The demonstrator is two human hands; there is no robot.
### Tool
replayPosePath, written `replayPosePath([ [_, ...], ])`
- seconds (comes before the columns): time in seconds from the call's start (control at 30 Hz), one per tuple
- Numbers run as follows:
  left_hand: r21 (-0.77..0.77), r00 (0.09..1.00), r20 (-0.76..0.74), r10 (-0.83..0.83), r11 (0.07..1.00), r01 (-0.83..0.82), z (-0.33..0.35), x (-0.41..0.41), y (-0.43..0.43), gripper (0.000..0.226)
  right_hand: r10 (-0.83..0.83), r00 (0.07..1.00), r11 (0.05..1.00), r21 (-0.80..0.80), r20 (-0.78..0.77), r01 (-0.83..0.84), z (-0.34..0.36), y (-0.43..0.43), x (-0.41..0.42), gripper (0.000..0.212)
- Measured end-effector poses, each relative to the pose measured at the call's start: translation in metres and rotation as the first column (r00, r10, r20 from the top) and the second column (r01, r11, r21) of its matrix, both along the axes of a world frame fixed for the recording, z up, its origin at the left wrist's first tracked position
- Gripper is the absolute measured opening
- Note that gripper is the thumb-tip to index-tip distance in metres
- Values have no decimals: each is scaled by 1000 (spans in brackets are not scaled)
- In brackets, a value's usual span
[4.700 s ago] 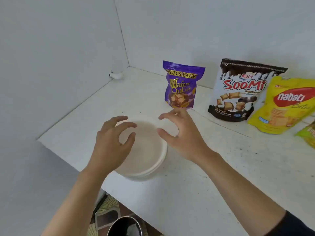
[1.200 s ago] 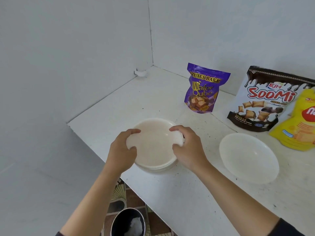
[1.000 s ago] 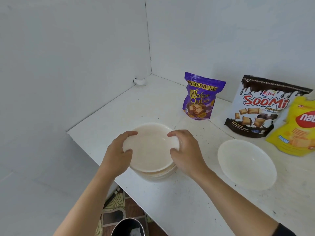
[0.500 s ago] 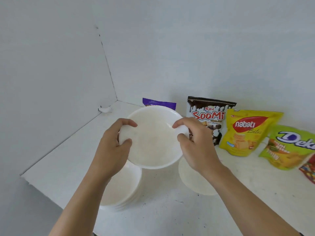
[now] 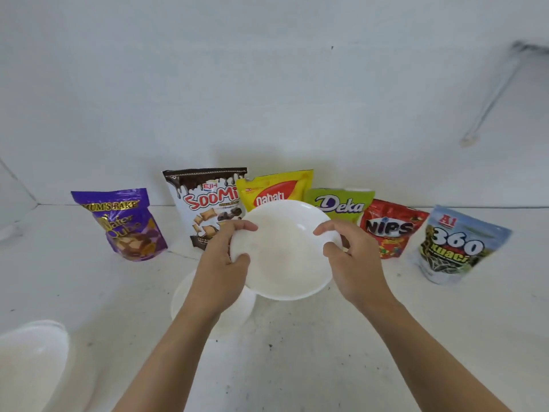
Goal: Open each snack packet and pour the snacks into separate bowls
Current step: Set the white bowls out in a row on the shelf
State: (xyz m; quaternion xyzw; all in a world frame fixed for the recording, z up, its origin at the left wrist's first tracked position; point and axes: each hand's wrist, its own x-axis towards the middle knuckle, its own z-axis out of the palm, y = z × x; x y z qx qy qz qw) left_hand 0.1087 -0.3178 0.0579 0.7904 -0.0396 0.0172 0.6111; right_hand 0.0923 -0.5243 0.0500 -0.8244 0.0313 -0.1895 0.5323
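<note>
Low in the left corner sits a blurry white bowl (image 5: 32, 352). Snack packets stand in a row by the wall: first a purple packet (image 5: 127, 224), then a brown and white packet (image 5: 205, 203). A second bowl (image 5: 181, 295) rests on the white table (image 5: 416, 337), partly under the left arm. The left hand (image 5: 222, 263) and the right hand (image 5: 353, 260) each pinch one side of a lifted bowl (image 5: 285, 251), up in the middle, in front of the yellow packet (image 5: 276, 188). Further right stand a green packet (image 5: 341, 203), a red packet (image 5: 392, 227) and a blue packet (image 5: 457, 245).
</note>
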Motion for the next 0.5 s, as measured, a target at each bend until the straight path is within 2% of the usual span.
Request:
replayPosePath([
  [0.1,-20,998,-45,-41,999,40,-22,3,-32,59,-44,996,999,0,-72,44,-21,-30,-5,34],
  [0.5,180,973,-230,-20,982,63,-107,8,-86,57,-28,941,998,-57,-338,9,-100,-75,0,36],
])
